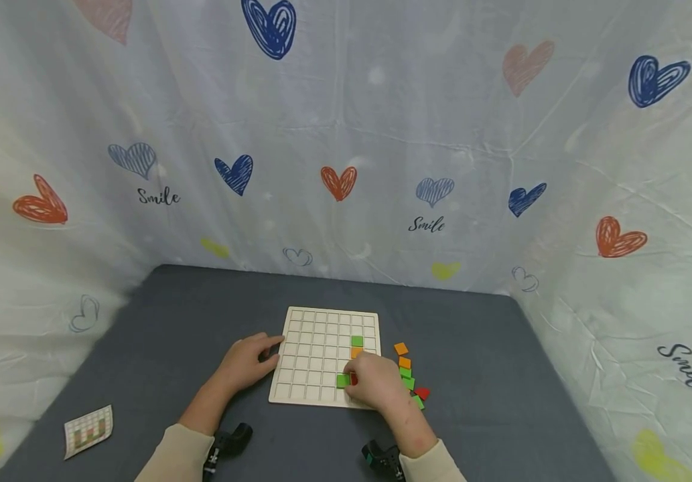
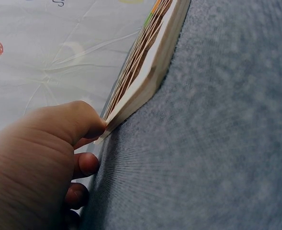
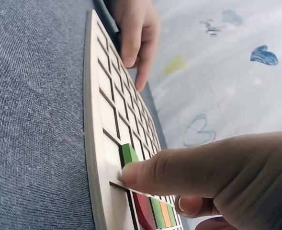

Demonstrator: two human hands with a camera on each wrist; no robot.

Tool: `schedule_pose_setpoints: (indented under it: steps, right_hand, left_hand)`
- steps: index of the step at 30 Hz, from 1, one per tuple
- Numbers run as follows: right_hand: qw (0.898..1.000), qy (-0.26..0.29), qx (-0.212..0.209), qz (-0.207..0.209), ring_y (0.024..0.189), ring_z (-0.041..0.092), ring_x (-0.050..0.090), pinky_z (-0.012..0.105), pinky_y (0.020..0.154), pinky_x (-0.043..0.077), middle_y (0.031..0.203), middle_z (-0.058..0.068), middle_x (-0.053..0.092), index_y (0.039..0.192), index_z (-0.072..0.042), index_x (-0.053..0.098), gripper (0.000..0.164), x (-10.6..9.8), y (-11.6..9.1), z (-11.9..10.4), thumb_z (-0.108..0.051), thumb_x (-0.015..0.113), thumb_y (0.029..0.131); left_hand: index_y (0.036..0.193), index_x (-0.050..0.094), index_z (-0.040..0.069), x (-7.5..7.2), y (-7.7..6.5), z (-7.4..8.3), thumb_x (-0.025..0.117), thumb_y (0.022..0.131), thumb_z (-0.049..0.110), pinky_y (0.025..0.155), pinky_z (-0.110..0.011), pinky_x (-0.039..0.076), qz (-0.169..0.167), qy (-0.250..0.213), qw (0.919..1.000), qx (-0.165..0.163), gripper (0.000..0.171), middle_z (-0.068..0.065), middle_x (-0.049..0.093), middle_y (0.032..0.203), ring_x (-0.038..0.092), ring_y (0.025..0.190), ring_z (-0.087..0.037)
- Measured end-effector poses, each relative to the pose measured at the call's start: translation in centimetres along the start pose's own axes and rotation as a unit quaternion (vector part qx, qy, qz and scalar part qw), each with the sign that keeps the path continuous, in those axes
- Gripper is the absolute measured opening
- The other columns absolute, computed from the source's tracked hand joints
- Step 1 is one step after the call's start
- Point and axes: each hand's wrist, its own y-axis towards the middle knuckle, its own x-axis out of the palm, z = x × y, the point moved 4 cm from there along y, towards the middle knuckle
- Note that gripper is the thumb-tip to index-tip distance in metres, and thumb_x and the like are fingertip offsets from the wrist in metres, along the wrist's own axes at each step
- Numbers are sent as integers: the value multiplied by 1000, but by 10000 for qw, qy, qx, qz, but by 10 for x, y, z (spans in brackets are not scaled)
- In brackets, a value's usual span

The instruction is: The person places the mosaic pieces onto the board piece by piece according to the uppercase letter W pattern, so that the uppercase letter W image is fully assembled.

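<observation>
A pale wooden grid board point(image 1: 309, 355) lies on the table. My left hand point(image 1: 249, 361) touches its left edge with thumb and index finger, not wrapped round it; the left wrist view shows the thumb point(image 2: 85, 122) against the edge. Over the board's near right part, my right hand point(image 1: 376, 380) holds a green square tile point(image 1: 343, 381) at a near-row cell. In the right wrist view its thumb point(image 3: 141, 173) covers part of that green tile point(image 3: 128, 153); the index fingertip is hidden. A red tile point(image 3: 144, 211) sits beside it, partly covered in the head view.
Farther up the same column lie a green tile point(image 1: 357, 341) and an orange tile point(image 1: 356, 351). Several loose orange, green and red tiles point(image 1: 404, 362) lie right of the board. A printed pattern card point(image 1: 88, 430) is at the table's left. Patterned curtains surround the dark table point(image 1: 490, 402).
</observation>
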Motion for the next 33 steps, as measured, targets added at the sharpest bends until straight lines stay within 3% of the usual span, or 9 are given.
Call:
schedule_pose_setpoints:
  steps: [2,11,19,22,28,30,33]
  right_hand:
    - [10000,4,64,19,63,4,47,26,50,39,79,-8,60,92,-19,83,16,0,0,0,-23,87,77]
    - [9986,363,338,181,72,7,59,26,54,44,87,-6,70,91,-21,86,10,0,0,3,-21,85,81]
    - [9979,609,186,145,72,9,62,26,57,46,92,-3,74,96,-19,85,21,-4,3,12,-27,90,78]
    - [9965,700,438,152,66,10,57,28,53,44,95,0,74,102,-16,84,25,-11,1,21,-27,88,81]
    - [9905,657,986,695,58,9,43,28,49,36,74,-5,54,107,-11,81,27,-22,-6,48,-27,85,85]
    - [9877,616,1144,872,58,11,44,29,50,37,71,-4,51,109,-9,81,29,-24,-8,58,-26,85,85]
    - [9815,582,1477,1069,65,17,56,33,53,45,82,3,62,111,-8,80,32,-26,-11,72,-26,85,85]
  left_hand:
    - [135,71,14,-1,0,2,73,96,21,63,-32,31,-7,-27,10000,2,39,10,40,74,31,57,-8]
    - [136,70,15,-3,1,5,71,97,21,66,-34,31,-126,-102,9998,-85,39,9,40,74,30,57,-9]
    - [136,69,16,0,1,1,72,97,22,65,-34,30,-160,-53,9998,-141,40,9,41,74,31,57,-9]
    - [136,69,16,-1,0,1,72,97,22,66,-35,30,-169,-52,9997,-157,40,9,41,74,31,58,-9]
    - [136,70,16,-2,0,3,72,97,23,67,-36,30,-161,-29,9997,-169,40,9,40,74,31,57,-9]
    - [136,70,16,-2,-1,3,72,96,23,66,-35,30,-120,-25,9998,-140,40,9,40,74,31,57,-9]
    - [135,71,15,-3,0,3,72,96,23,65,-34,30,-50,9,9999,-91,39,10,40,73,31,56,-9]
